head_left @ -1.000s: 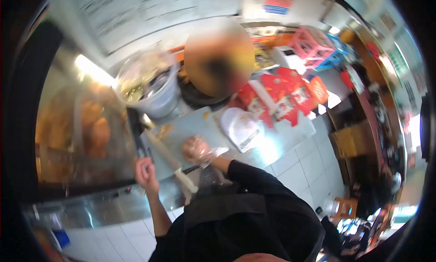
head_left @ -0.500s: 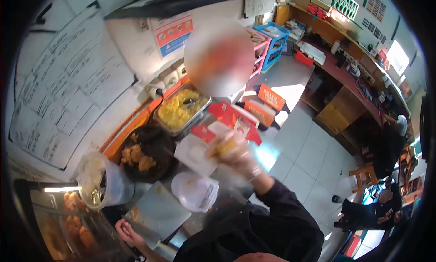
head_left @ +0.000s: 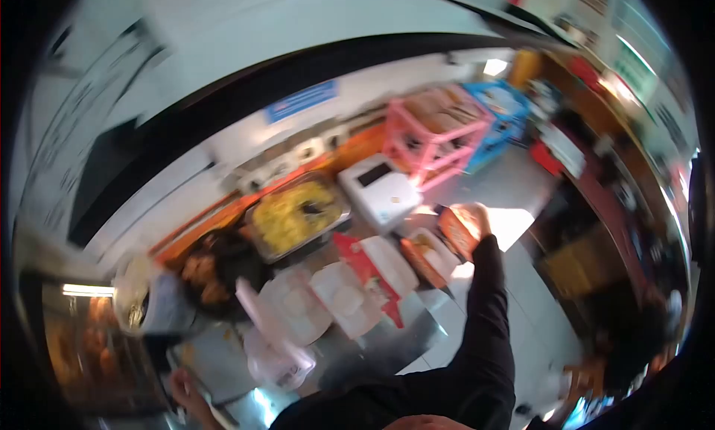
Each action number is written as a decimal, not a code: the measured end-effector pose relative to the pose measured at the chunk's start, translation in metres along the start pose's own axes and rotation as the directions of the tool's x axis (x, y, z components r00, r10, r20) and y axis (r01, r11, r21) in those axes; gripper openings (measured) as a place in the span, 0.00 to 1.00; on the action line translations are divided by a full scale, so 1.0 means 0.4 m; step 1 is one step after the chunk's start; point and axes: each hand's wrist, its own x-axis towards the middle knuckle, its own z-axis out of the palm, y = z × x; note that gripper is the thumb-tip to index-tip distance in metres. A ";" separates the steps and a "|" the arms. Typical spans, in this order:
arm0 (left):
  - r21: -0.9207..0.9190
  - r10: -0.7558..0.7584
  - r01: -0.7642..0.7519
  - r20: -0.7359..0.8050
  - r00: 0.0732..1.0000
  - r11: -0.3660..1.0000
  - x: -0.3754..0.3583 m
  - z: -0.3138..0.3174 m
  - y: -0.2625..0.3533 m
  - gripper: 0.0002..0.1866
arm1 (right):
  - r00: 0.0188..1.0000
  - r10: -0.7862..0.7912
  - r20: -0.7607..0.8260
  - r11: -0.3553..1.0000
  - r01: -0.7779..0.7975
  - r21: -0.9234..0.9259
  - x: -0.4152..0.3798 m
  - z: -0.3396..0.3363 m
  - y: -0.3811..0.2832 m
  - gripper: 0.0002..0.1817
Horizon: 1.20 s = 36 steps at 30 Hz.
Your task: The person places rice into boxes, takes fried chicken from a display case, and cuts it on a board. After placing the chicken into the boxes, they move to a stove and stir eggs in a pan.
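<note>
My right hand [head_left: 477, 217] is stretched far out to the right over the steel counter [head_left: 387, 348]. Its fingers close on an orange carton [head_left: 456, 235] next to an open white box holding food [head_left: 426, 253]. My left hand [head_left: 182, 389] sits low at the bottom left by the grey cutting board [head_left: 216, 363]; blur hides its fingers. A clear plastic container [head_left: 272, 359] lies near the board. Two white lids [head_left: 298, 307] and red cartons [head_left: 365, 270] lie between my hands.
A metal tray of yellow food [head_left: 298, 214], a dark bowl of fried pieces [head_left: 216, 270] and a plastic tub [head_left: 141, 303] line the back. A white machine [head_left: 380, 191], pink rack [head_left: 439, 132] and blue crate [head_left: 499, 109] stand at right. A glass case of fried food [head_left: 82, 340] is at left.
The view has swung right. My right hand has moved from the red cartons out to the orange carton farther right. My left hand has stayed by the cutting board.
</note>
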 end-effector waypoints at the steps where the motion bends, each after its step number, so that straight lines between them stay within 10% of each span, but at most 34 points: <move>1: 0.077 -0.028 0.034 -0.068 0.997 0.996 -0.016 0.008 0.047 0.05 | 1.000 -0.015 0.013 0.995 0.016 -0.098 -0.005 -0.003 -0.004 0.18; 7: 0.207 -0.015 0.054 -0.182 0.983 0.977 -0.045 -0.034 0.111 0.04 | 0.998 0.000 -0.058 0.895 -0.026 -0.445 -0.081 -0.077 -0.230 0.24; 10: 0.194 -0.055 0.096 -0.207 0.977 0.976 -0.068 -0.074 0.094 0.04 | 0.978 -0.175 0.113 0.935 0.201 -0.291 -0.302 -0.066 -0.565 0.27; 11: 0.174 -0.072 0.112 -0.223 0.972 0.978 -0.080 -0.088 0.083 0.04 | 0.811 -0.457 0.367 0.832 0.535 -0.146 -0.466 -0.073 -0.713 0.21; 13: 0.142 -0.088 0.129 -0.265 0.960 0.981 -0.102 -0.107 0.056 0.03 | 0.102 -0.915 0.390 0.026 0.980 -0.198 -0.554 0.030 -0.835 0.14; 15: 0.122 -0.100 0.142 -0.301 0.948 0.982 -0.120 -0.118 0.032 0.03 | 0.117 -0.816 0.566 0.144 0.990 0.004 -0.787 0.173 -1.026 0.13; 19: 0.024 -0.124 0.139 -0.312 0.942 0.990 -0.163 -0.143 -0.058 0.04 | -0.325 -0.629 0.706 -0.220 0.946 0.239 -0.953 0.739 -1.203 0.19; 22: 0.047 -0.139 0.159 -0.284 0.949 0.986 -0.194 -0.175 -0.061 0.03 | -0.071 -0.409 0.910 -0.307 0.950 -0.064 -1.021 1.091 -1.187 0.16; 25: 0.007 -0.132 0.137 -0.233 0.964 0.991 -0.203 -0.241 -0.078 0.03 | -0.303 -0.399 0.865 -0.625 0.781 -0.014 -0.983 1.189 -1.128 0.12; 28: -0.049 -0.215 0.210 -0.211 0.953 0.977 -0.224 -0.323 -0.135 0.02 | 0.054 -0.119 0.991 -0.679 0.724 -0.121 -1.001 1.146 -1.147 0.16; 31: -0.068 -0.221 0.212 -0.179 0.959 0.975 -0.231 -0.386 -0.232 0.02 | 0.075 -0.216 0.974 -0.446 0.880 -0.167 -0.953 1.143 -1.174 0.23; 34: -0.040 -0.208 0.204 -0.122 0.970 0.978 -0.195 -0.430 -0.288 0.02 | 0.458 -0.543 0.704 0.346 0.886 -0.310 -1.000 1.149 -1.264 0.34; 36: -0.056 -0.190 0.185 -0.099 0.977 0.981 -0.155 -0.444 -0.303 0.02 | 0.492 -0.648 0.582 0.423 0.868 -0.262 -1.012 1.194 -1.243 0.37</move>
